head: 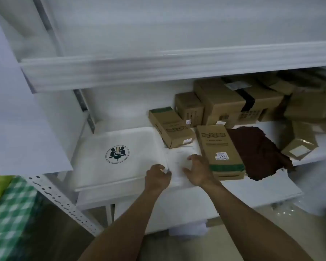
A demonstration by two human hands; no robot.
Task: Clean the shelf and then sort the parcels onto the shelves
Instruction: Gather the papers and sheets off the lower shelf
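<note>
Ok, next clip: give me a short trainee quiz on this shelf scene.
1. True or false: the brown cloth lies right of the stickered cardboard box.
2. Fill in: the sticker on that box, beside the right hand, reads ___.
3. Which hand grips the small white parcel by its edge? A left hand; B right hand; C neither.
Key: 1 true; 2 2193; 3 A.

Both bare forearms reach forward; left grip (pixel 157 178) curled, seemingly pinching; right grip (pixel 198 170) flat, fingers spread.
</note>
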